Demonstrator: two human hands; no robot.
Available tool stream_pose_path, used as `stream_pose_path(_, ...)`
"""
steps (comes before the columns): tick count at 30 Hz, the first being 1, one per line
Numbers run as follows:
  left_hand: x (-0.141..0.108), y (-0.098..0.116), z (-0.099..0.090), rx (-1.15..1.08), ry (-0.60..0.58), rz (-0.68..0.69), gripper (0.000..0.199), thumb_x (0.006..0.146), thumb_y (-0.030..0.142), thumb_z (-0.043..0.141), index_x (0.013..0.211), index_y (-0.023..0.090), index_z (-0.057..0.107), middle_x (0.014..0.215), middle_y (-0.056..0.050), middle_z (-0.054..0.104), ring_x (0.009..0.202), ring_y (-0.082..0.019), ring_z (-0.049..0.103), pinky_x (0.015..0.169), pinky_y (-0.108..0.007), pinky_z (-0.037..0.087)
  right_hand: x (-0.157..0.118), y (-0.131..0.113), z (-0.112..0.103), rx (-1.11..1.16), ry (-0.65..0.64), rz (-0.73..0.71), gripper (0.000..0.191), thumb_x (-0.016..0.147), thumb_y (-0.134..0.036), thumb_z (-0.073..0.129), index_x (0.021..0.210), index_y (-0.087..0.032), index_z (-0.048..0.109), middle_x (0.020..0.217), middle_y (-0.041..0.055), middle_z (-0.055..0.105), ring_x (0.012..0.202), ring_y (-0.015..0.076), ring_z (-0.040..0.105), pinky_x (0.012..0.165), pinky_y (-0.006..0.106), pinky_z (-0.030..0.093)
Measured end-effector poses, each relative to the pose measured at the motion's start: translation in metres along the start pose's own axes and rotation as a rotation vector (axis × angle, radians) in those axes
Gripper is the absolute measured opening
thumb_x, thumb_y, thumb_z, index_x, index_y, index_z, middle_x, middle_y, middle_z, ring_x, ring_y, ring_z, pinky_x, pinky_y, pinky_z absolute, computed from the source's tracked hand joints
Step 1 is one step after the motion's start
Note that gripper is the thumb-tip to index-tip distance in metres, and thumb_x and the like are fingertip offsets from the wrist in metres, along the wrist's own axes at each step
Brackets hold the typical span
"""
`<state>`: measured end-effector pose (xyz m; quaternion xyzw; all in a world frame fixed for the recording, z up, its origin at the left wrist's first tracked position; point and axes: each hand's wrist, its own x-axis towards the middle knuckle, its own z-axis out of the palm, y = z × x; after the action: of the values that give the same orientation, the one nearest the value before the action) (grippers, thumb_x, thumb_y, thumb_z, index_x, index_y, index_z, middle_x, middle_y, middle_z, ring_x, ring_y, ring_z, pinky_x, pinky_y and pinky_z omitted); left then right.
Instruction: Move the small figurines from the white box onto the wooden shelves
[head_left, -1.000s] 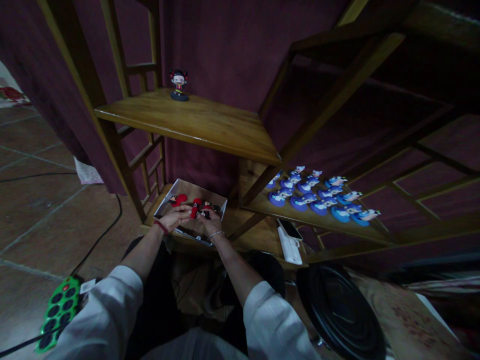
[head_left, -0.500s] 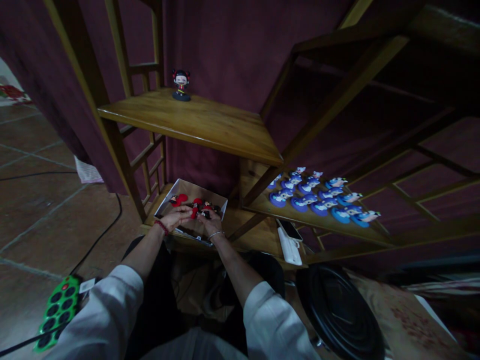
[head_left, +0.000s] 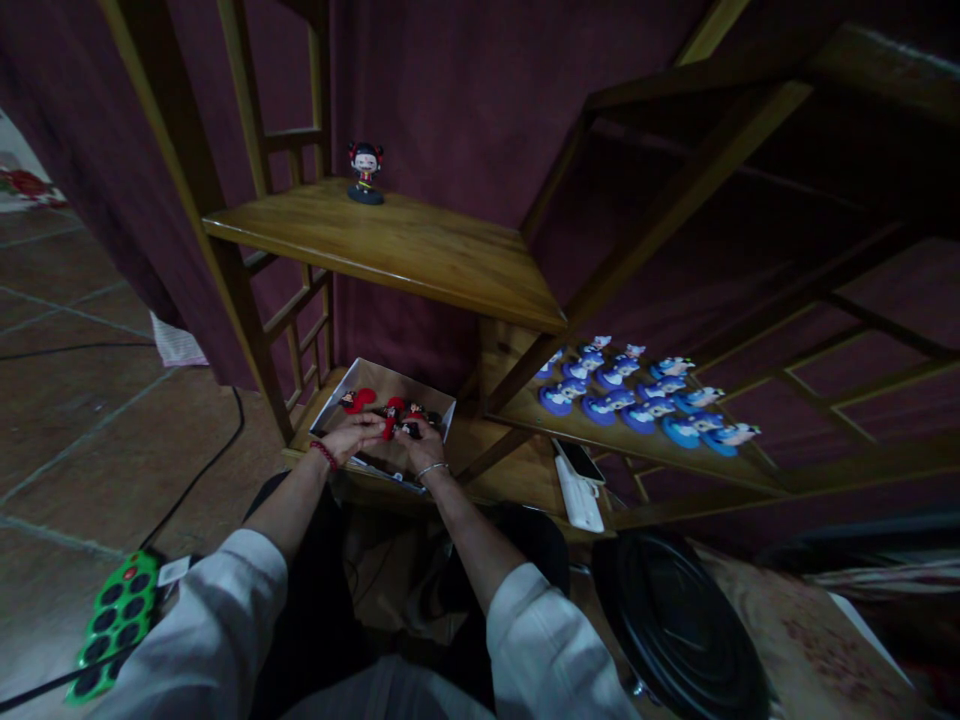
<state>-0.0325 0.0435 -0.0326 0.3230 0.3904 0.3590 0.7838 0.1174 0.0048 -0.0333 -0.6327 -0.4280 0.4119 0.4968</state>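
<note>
Both hands [head_left: 390, 440] hold a red-and-black figurine [head_left: 390, 424] between their fingertips.

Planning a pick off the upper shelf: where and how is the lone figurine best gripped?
I'd pinch the figurine by its body, just above the dark base, from the shelf's front: it stands upright, its big head is wider than the body, and the curtain hangs behind.

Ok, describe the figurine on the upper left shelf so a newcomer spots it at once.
Find the wooden rack before the maroon curtain, then its upper left shelf. The black-haired figurine stands near its back left. Its dark base sets it apart from the blue and purple figurines lower right and the red pieces in the box.
</note>
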Motion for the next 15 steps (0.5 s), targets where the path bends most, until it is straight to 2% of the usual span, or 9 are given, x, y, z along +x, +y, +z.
stream_pose_path(5, 0.000, 0.000, 0.000, -0.016, 0.000, 0.002, 0.016, 0.063, 0.011, 0.070, 0.074, 0.011, 0.059, 0.069, -0.003, 0.063, 0.068, -0.010, 0.062, 0.074, -0.024, 0.049, 0.002, 0.000, -0.001, -0.046, 0.005, -0.029, 0.020, 0.056, -0.026, 0.064, 0.076, -0.023, 0.062, 0.074, -0.0037, 0.062, 0.071, 0.0141, 0.054, 0.070, 0.026, 0.042)
stream_pose_path(15, -0.001, 0.002, 0.001, -0.099, -0.002, 0.005, 0.011, 0.067, 0.007, 0.066, 0.075, 0.011, 0.059, 0.073, -0.003, 0.063, 0.073, -0.011, 0.062, 0.080, -0.029, 0.048, 0.006, 0.010, 0.006, 0.094, -0.002, 0.077, 0.028, 0.056, -0.032, 0.063, 0.081, -0.020, 0.061, 0.068, -0.0030, 0.061, 0.063, 0.0119, 0.053, 0.062, 0.024, 0.044)
